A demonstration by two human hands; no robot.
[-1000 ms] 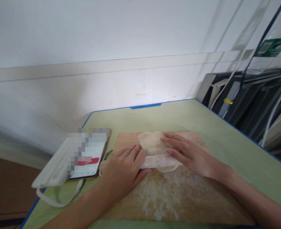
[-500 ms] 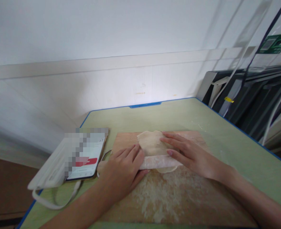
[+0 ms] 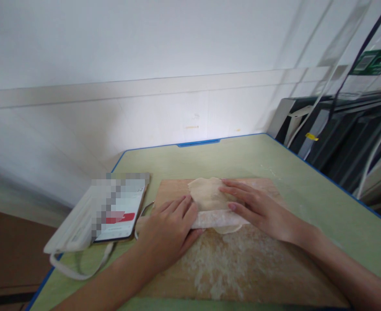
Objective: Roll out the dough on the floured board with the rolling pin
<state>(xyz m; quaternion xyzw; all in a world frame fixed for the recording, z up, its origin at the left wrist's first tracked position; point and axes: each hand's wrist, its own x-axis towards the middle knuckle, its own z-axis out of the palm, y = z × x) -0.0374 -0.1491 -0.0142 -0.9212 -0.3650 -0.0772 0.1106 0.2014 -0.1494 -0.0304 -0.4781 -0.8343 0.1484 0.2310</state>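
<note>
A thin, uneven sheet of dough (image 3: 205, 194) lies on a floured wooden board (image 3: 216, 276), its near edge showing under a flour-dusted rolling pin (image 3: 212, 219). My left hand (image 3: 174, 220) is closed over the pin's left part, thumb on the near side; the pin's end pokes out left of the knuckles. On the right, my right hand (image 3: 255, 207) lies with its fingers stretched forward and apart over the dough's right side. Its thumb touches the top of the pin, whose right end is hidden beneath this hand.
Left of the board, a phone (image 3: 122, 224) with a lit screen, partly pixelated, leans on a white case (image 3: 70, 233) with a strap. The green table (image 3: 242, 155) has a blue edge against a white wall. Dark flat panels (image 3: 348, 134) and cables stand at the right.
The whole view has shifted slightly to the side. Both hands, the rolling pin and the dough keep nearly the same positions relative to one another.
</note>
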